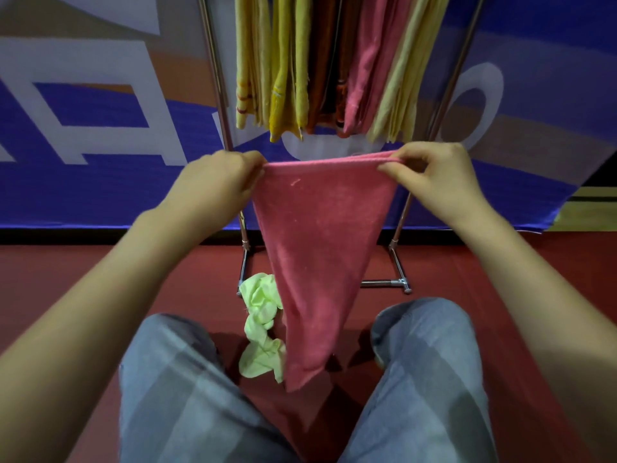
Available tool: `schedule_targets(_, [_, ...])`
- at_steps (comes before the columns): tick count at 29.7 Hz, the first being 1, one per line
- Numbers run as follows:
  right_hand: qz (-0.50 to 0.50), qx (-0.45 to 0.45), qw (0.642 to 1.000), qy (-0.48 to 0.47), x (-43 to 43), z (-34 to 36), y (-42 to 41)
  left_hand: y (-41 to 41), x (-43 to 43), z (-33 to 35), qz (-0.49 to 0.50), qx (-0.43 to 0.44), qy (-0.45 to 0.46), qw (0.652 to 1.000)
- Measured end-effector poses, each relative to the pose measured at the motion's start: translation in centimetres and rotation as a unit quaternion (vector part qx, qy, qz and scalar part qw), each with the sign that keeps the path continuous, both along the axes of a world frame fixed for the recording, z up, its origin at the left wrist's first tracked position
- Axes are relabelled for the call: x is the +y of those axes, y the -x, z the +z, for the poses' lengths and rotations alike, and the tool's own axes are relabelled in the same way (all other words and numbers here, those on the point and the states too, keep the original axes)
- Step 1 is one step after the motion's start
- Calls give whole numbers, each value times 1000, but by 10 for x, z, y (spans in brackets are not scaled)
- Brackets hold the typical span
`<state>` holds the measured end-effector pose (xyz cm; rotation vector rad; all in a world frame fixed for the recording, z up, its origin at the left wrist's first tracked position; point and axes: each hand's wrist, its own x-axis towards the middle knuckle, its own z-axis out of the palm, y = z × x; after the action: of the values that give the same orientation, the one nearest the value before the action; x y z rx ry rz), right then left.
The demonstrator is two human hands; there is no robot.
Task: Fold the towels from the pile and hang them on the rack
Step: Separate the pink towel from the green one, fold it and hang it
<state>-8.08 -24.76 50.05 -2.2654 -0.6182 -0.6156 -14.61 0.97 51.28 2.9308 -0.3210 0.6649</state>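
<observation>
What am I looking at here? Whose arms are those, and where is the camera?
There is no machine here: a person works with bare hands. The single picture comes from a camera worn on the head, looking forward and down, so the arms reach in from the bottom edge. The left hand and right hand each pinch a top corner of a pink towel, which hangs down between the legs. Ahead stands a metal rack with hung towels in yellow, orange and pink. A crumpled green towel lies on the red floor by the rack's foot.
</observation>
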Motion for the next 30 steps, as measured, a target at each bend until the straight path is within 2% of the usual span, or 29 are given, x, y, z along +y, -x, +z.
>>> schedule_targets(6, [61, 83, 991, -90, -4, 2, 13, 7, -2, 11, -32, 59, 102, 993])
schedule_targets(12, [103, 77, 979, -155, -1, 6, 20, 18, -2, 25, -34, 99, 170, 980])
schedule_targets(14, [89, 103, 976, -171, 1, 3, 24, 22, -2, 20, -44, 147, 233, 960])
schedule_targets(18, [64, 176, 958, -216, 7, -11, 31, 26, -9, -4, -22, 243, 388, 889])
schedule_targets(22, [52, 252, 935, -245, 13, -34, 38, 27, -13, -32, 11, 280, 458, 844])
schedule_targets(25, [75, 315, 911, -256, 21, -49, 49, 30, -25, -48, 21, 283, 492, 823])
schedule_targets(30, [140, 377, 873, -276, 44, -60, 62, 29, -51, -62, -14, 293, 489, 821])
